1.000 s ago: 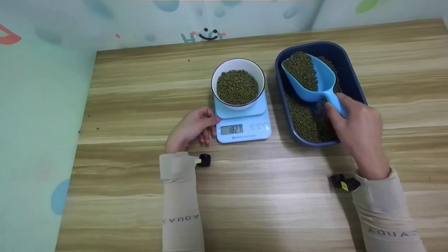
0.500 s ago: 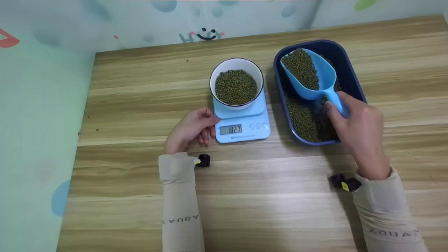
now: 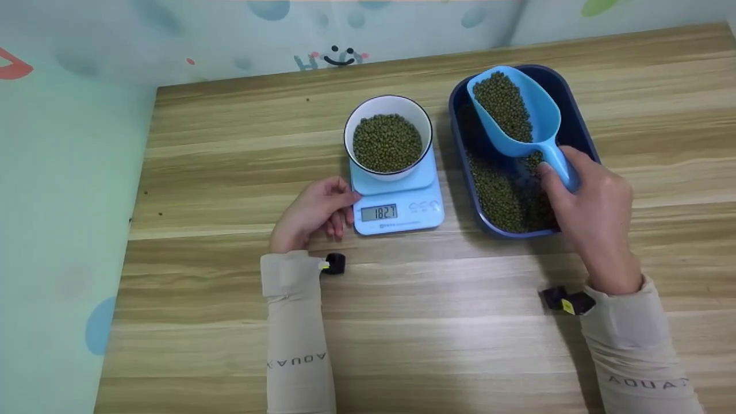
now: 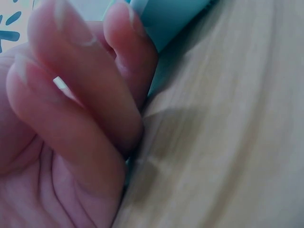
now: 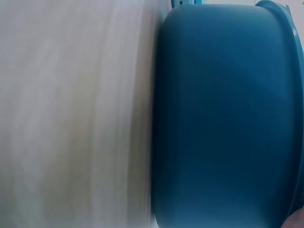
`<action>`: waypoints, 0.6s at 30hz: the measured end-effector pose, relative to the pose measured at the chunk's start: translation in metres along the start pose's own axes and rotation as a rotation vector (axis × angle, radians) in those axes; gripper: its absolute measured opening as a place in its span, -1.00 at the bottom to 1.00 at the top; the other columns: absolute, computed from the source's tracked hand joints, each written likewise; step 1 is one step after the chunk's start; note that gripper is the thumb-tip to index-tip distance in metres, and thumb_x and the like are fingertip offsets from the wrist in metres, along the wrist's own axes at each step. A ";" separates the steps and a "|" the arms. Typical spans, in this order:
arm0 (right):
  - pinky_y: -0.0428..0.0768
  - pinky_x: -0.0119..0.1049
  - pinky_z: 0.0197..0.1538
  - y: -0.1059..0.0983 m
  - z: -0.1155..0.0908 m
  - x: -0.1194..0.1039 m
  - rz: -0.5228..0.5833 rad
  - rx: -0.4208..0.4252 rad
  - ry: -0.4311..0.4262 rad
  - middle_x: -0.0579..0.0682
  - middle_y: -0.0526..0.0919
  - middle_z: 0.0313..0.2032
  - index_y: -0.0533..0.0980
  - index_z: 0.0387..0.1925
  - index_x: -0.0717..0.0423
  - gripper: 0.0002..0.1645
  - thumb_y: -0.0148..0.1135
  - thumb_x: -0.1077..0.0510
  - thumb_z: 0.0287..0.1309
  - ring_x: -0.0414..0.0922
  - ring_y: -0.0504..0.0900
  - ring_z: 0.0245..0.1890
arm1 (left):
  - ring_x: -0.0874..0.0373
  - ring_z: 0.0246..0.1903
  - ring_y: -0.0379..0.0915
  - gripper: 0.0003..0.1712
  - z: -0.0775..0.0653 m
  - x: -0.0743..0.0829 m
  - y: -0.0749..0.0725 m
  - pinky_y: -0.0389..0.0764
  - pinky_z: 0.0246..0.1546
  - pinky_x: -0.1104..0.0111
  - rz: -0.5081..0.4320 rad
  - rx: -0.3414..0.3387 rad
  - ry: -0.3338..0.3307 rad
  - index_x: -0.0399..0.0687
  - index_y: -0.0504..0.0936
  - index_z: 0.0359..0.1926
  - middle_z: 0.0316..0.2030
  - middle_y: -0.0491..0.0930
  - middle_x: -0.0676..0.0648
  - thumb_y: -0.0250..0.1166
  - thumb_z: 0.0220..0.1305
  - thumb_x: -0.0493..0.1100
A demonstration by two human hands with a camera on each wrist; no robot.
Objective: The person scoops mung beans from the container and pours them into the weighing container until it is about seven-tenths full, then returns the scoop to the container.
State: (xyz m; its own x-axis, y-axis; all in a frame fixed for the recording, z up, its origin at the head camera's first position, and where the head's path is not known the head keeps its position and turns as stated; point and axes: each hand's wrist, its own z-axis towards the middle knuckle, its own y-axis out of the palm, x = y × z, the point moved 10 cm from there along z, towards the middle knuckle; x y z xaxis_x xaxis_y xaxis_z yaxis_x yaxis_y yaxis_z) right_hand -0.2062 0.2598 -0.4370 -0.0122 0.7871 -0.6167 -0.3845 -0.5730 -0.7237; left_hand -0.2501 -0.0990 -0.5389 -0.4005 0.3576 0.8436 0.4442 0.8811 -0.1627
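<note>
In the head view my right hand [image 3: 598, 207] grips the handle of a light-blue scoop [image 3: 543, 112], which carries small green-brown mung beans. The scoop is over a dark-blue tray [image 3: 587, 144] that holds more of these beans. To the left, a white bowl [image 3: 389, 105] partly filled with mung beans stands on a light-blue kitchen scale [image 3: 414, 221] whose display reads 182.7. My left hand [image 3: 316, 210] rests at the scale's left edge, thumb touching it, with the fingers loosely bent, as the left wrist view also shows. The right wrist view is mostly the tray's outer wall [image 5: 228, 114].
Everything stands on a wood-grain table [image 3: 437, 345]. A patterned curtain-like backdrop [image 3: 230, 34] borders its far and left sides. Black wrist cameras are on both cuffs. A few dark specks lie on the table at left.
My right hand has shifted the loaded scoop slightly to the right and away from me above the tray, and the scoop has turned a little. The left hand, bowl and scale reading stay the same.
</note>
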 end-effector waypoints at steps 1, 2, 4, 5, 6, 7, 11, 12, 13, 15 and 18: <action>0.24 -0.45 -0.41 0.000 0.001 0.001 0.004 -0.008 0.008 0.21 0.65 -0.33 0.55 -0.04 0.19 -0.53 0.14 -0.07 0.16 0.05 0.53 -0.45 | 0.22 -0.85 0.33 -0.78 0.000 0.000 0.000 0.33 -0.86 0.46 -0.003 0.002 -0.005 -0.16 0.41 -0.27 -0.63 0.52 -0.09 0.17 0.28 -0.08; 0.24 -0.47 -0.40 0.001 0.002 0.002 0.008 -0.016 0.017 0.21 0.65 -0.32 0.55 -0.03 0.19 -0.52 0.14 -0.07 0.16 0.05 0.54 -0.44 | 0.22 -0.85 0.33 -0.78 -0.001 -0.001 0.000 0.32 -0.86 0.46 -0.007 0.004 -0.011 -0.16 0.41 -0.27 -0.62 0.52 -0.09 0.17 0.27 -0.08; 0.24 -0.53 -0.39 0.001 0.003 0.003 0.019 -0.030 0.033 0.20 0.65 -0.30 0.54 -0.03 0.19 -0.51 0.13 -0.08 0.16 0.04 0.54 -0.42 | 0.23 -0.85 0.33 -0.77 -0.001 -0.001 0.000 0.32 -0.86 0.46 -0.012 0.007 -0.014 -0.16 0.41 -0.27 -0.62 0.52 -0.09 0.18 0.27 -0.08; 0.23 -0.55 -0.39 0.001 0.003 0.003 0.024 -0.036 0.042 0.20 0.65 -0.29 0.54 -0.02 0.18 -0.51 0.13 -0.08 0.16 0.03 0.54 -0.41 | 0.23 -0.85 0.33 -0.77 -0.001 -0.001 0.000 0.32 -0.86 0.47 -0.013 0.008 -0.012 -0.16 0.41 -0.27 -0.62 0.52 -0.09 0.18 0.27 -0.08; 0.23 -0.55 -0.40 0.001 0.003 0.004 0.027 -0.040 0.049 0.20 0.65 -0.32 0.54 -0.02 0.17 -0.52 0.13 -0.08 0.16 0.01 0.53 -0.42 | 0.23 -0.85 0.33 -0.77 -0.001 -0.001 -0.001 0.32 -0.86 0.47 -0.016 0.008 -0.009 -0.16 0.41 -0.27 -0.62 0.52 -0.09 0.18 0.27 -0.08; 0.23 -0.55 -0.42 0.001 0.003 0.004 0.025 -0.042 0.053 0.19 0.64 -0.35 0.55 -0.03 0.16 -0.53 0.13 -0.07 0.16 -0.01 0.51 -0.45 | 0.23 -0.85 0.33 -0.78 -0.001 -0.001 -0.001 0.32 -0.86 0.47 -0.020 0.008 -0.004 -0.16 0.41 -0.28 -0.63 0.52 -0.09 0.18 0.27 -0.09; 0.22 -0.51 -0.49 -0.001 0.007 0.006 0.023 -0.055 0.067 0.12 0.59 -0.50 0.57 -0.04 0.11 -0.57 0.14 -0.04 0.12 -0.16 0.39 -0.57 | 0.24 -0.86 0.33 -0.79 -0.002 0.000 0.000 0.31 -0.87 0.47 -0.036 0.004 0.011 -0.17 0.40 -0.30 -0.65 0.51 -0.09 0.18 0.26 -0.11; 0.21 -0.49 -0.51 -0.002 0.009 0.007 0.026 -0.056 0.074 0.11 0.56 -0.52 0.57 -0.05 0.09 -0.58 0.14 -0.03 0.11 -0.18 0.34 -0.60 | 0.24 -0.86 0.33 -0.79 -0.002 0.000 0.001 0.31 -0.87 0.47 -0.038 0.002 0.014 -0.17 0.40 -0.30 -0.65 0.51 -0.09 0.18 0.27 -0.11; 0.21 -0.48 -0.53 -0.003 0.010 0.009 0.032 -0.063 0.088 0.10 0.55 -0.53 0.57 -0.04 0.08 -0.58 0.14 -0.03 0.10 -0.20 0.32 -0.62 | 0.24 -0.85 0.34 -0.79 -0.001 0.000 0.001 0.32 -0.87 0.47 -0.038 -0.001 0.012 -0.17 0.40 -0.30 -0.65 0.51 -0.09 0.18 0.27 -0.11; 0.21 -0.47 -0.55 -0.004 0.012 0.012 0.044 -0.079 0.120 0.09 0.54 -0.51 0.57 -0.02 0.04 -0.57 0.13 -0.01 0.08 -0.22 0.31 -0.64 | 0.24 -0.85 0.34 -0.78 -0.001 0.000 0.001 0.32 -0.86 0.47 -0.033 -0.004 0.007 -0.17 0.40 -0.29 -0.64 0.51 -0.09 0.18 0.26 -0.10; 0.21 -0.46 -0.56 -0.007 0.014 0.016 0.063 -0.096 0.166 0.11 0.55 -0.45 0.55 0.02 0.02 -0.54 0.13 0.01 0.05 -0.22 0.31 -0.62 | 0.23 -0.84 0.34 -0.76 -0.001 0.001 0.002 0.33 -0.86 0.46 -0.025 -0.008 0.005 -0.17 0.40 -0.29 -0.63 0.52 -0.09 0.19 0.26 -0.08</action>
State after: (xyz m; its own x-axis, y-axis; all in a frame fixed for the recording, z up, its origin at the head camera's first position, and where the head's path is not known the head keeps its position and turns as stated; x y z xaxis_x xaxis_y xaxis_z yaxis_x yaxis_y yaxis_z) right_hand -0.2163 0.2798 -0.4376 0.1222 0.7052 -0.6984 -0.2976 -0.6452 -0.7036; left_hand -0.2487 -0.0975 -0.5374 -0.4075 0.3338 0.8500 0.4401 0.8874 -0.1375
